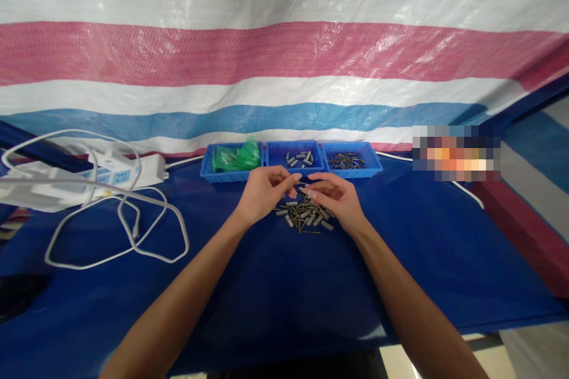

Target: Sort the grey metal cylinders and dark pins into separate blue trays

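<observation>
Both my hands meet over a loose pile of small parts on the blue table cover: several short grey metal sleeves and thin brass pins. My left hand pinches a thin pin between thumb and fingertips, pointing right. My right hand has its fingers curled in a pinch around a small grey sleeve, held just right of the pin's tip. The two parts are close together above the pile.
Three blue bins stand in a row behind the pile: one with green plastic bags, one with grey sleeves, one with brass pins. A white power strip and looping white cable lie at the left. A striped tarp hangs behind.
</observation>
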A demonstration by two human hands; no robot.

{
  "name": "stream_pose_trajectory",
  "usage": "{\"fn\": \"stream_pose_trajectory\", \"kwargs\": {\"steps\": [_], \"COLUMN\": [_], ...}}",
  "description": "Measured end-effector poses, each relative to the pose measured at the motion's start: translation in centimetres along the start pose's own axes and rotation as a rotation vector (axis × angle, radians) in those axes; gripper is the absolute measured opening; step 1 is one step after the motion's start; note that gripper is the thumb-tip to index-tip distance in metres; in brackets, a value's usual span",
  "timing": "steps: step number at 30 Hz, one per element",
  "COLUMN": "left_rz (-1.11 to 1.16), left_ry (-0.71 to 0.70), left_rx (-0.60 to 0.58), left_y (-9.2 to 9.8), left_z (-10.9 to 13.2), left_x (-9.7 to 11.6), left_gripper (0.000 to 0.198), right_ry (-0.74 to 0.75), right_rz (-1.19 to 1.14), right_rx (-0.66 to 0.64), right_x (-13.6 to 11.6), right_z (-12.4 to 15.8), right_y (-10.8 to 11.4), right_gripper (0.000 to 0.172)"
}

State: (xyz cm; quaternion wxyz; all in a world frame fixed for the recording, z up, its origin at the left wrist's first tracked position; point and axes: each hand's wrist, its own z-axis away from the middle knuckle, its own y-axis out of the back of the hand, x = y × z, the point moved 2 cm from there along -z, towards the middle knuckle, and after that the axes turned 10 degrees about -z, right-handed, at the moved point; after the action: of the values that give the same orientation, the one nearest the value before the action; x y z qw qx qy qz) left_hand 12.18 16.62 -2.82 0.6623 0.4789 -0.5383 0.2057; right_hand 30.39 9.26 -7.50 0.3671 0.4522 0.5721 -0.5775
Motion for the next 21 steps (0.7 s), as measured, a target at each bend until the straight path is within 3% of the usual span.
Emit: {"fn": "stream_pose_trajectory", "kwargs": {"steps": [11,16,21], "left_rz": [-0.111,-0.589,-0.998], "left_ry": [-0.069,-0.186,-0.172], "left_rx": [-0.05,-0.08,-0.126], "left_y": [-0.3,0.6,1.4], "left_z": [0.2,0.3,0.8], "left_x": [-0.3,-0.3,-0.7], "left_gripper": [0.037,0.025,0.009], "right_ry": [-0.024,0.016,0.218], "right_rz": [-0.041,0.035,0.179], "right_rx": [0.08,0.149,0.328], "right_x": [0.3,0.3,-0.6], "right_z": [0.0,-0.3,-0.6], "right_y": [-0.2,0.2,1.3], "right_gripper": [0.021,0.024,0.024]}}
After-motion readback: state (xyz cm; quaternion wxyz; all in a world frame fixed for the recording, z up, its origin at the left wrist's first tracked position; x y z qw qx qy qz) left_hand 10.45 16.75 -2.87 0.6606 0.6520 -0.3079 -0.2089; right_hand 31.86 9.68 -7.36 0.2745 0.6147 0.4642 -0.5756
